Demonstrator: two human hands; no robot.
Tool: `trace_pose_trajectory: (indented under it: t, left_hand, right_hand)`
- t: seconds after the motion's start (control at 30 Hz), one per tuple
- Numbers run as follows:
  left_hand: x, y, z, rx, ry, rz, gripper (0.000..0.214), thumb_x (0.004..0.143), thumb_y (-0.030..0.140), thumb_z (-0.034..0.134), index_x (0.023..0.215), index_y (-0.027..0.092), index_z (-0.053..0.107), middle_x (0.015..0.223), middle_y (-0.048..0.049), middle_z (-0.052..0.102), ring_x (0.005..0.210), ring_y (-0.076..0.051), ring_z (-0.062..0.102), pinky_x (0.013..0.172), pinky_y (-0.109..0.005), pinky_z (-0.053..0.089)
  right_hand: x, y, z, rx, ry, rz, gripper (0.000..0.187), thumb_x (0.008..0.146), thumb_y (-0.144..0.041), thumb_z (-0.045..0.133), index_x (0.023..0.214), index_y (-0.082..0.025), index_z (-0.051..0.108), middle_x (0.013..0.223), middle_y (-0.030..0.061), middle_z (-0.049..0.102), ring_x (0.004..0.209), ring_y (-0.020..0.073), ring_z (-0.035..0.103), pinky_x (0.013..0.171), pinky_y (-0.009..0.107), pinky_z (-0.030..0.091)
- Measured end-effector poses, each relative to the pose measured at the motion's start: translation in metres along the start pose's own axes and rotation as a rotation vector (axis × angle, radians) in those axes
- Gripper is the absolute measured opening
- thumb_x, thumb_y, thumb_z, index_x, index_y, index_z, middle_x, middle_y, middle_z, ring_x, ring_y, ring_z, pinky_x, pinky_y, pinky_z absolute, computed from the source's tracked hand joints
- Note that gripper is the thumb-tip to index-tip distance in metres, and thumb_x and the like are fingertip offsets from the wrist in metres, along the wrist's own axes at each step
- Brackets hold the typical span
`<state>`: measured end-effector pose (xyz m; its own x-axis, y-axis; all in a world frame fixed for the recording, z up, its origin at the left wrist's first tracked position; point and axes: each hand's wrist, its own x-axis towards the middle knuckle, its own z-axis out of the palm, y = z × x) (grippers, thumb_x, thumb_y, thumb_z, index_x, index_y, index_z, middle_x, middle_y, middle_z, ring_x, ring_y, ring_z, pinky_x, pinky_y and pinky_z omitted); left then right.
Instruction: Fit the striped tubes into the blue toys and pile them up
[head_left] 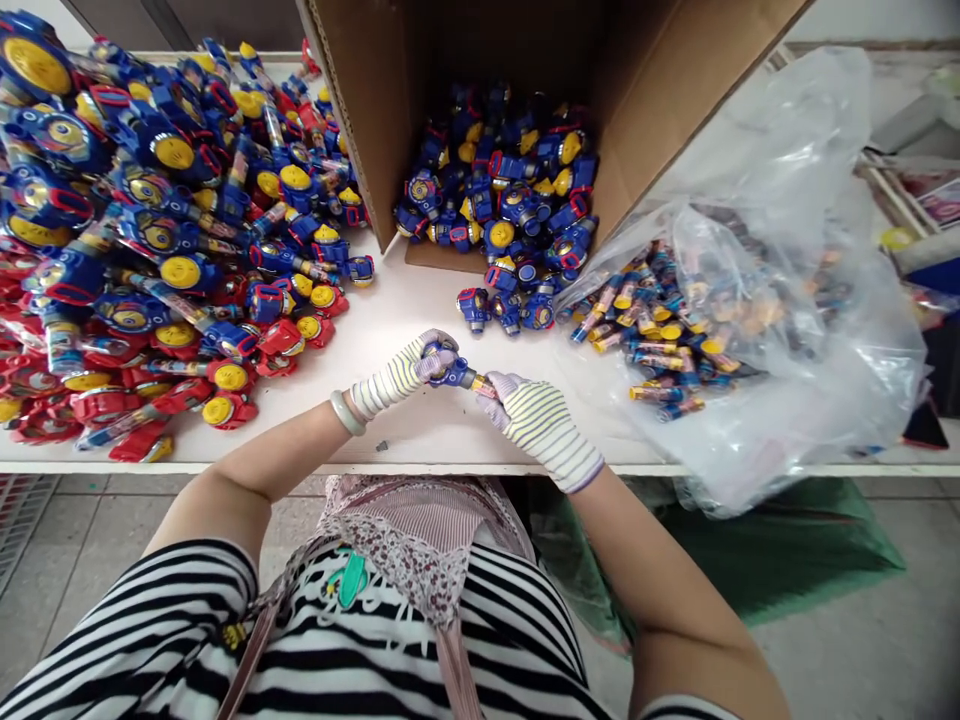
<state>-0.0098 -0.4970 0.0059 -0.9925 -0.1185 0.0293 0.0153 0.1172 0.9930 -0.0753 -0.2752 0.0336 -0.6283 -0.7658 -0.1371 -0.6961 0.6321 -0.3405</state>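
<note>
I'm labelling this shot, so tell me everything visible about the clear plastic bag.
The clear plastic bag looks thin, glossy and crumpled. It lies on the white table, right of the cardboard box, part of it drooping over the front edge. Small tubes, some yellow-ended, show through it and lie uncovered at its left.

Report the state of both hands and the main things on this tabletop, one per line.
Left hand: gloved, closed on blue toy
Right hand: gloved, closed on held tube
Blue toy: held, end against tube
Held tube: at toy's end; seating unclear
Cardboard box: open at front, partly filled with toys
Clear plastic bag: open, loose tubes spilling out
</note>
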Motion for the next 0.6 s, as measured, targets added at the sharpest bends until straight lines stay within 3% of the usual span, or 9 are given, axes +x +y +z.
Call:
trace_pose_trajectory:
  t: [0.1,0.2,0.27,0.37,0.43,0.5,0.6]
  left_hand:
    - [-0.004,0.015,-0.002,0.062,-0.098,0.081,0.052,0.088,0.065,0.064,0.099,0.014,0.063,0.092,-0.008,0.065,0.081,-0.018,0.062,0.073,-0.028,0.052]
    - [-0.003,0.025,-0.005,0.091,-0.123,0.165,0.052,0.085,0.064,0.07,0.104,0.016,0.063,0.099,-0.0086,0.065,0.088,-0.019,0.065,0.079,-0.031,0.054]
    - [0.001,0.026,-0.005,0.118,-0.087,0.147,0.049,0.085,0.061,0.071,0.103,0.016,0.062,0.097,-0.0075,0.065,0.085,-0.018,0.065,0.077,-0.029,0.054]
    - [0.006,0.023,0.0,0.104,0.0,0.059,0.043,0.09,0.057,0.067,0.098,0.015,0.06,0.088,-0.0052,0.063,0.076,-0.015,0.062,0.07,-0.026,0.053]
    - [0.005,0.018,0.005,0.05,0.018,0.04,0.042,0.091,0.056,0.066,0.098,0.015,0.059,0.088,-0.0049,0.063,0.076,-0.014,0.061,0.069,-0.025,0.054]
    - [0.001,0.012,0.008,0.011,0.009,0.085,0.045,0.089,0.057,0.068,0.101,0.015,0.06,0.094,-0.0059,0.064,0.08,-0.015,0.063,0.071,-0.026,0.055]
    - [-0.008,0.008,0.002,0.013,-0.068,0.156,0.051,0.085,0.063,0.07,0.103,0.016,0.063,0.097,-0.0071,0.065,0.082,-0.016,0.064,0.072,-0.027,0.055]
  right_hand:
    - [-0.007,-0.005,0.012,0.419,-0.038,-0.009,0.048,0.099,-0.055,0.039,0.099,-0.016,0.067,0.081,0.0096,0.069,0.066,0.0192,0.059,0.062,0.029,0.041]
    - [-0.007,-0.008,0.021,0.756,-0.193,0.056,0.064,0.102,-0.055,0.015,0.095,-0.016,0.066,0.06,0.0023,0.056,0.048,0.0153,0.044,0.051,0.028,0.039]
    - [-0.002,-0.008,0.02,0.702,-0.176,0.104,0.063,0.102,-0.055,0.015,0.099,-0.017,0.066,0.065,0.0044,0.059,0.051,0.0169,0.049,0.053,0.03,0.042]
    - [0.005,-0.006,0.011,0.446,-0.003,0.148,0.046,0.095,-0.058,0.045,0.108,-0.018,0.064,0.095,0.0141,0.069,0.08,0.0237,0.062,0.069,0.033,0.047]
    - [0.004,-0.005,0.01,0.41,-0.002,0.141,0.044,0.09,-0.059,0.054,0.105,-0.018,0.063,0.098,0.0145,0.068,0.084,0.0249,0.062,0.072,0.033,0.045]
    - [0.0,-0.008,0.015,0.628,-0.109,0.12,0.047,0.093,-0.063,0.047,0.096,-0.019,0.061,0.077,0.0069,0.063,0.066,0.0188,0.056,0.062,0.029,0.042]
    - [-0.005,-0.016,0.03,1.152,-0.396,0.089,0.057,0.094,-0.071,0.034,0.09,-0.019,0.058,0.052,-0.0071,0.038,0.042,0.0106,0.031,0.046,0.024,0.03]
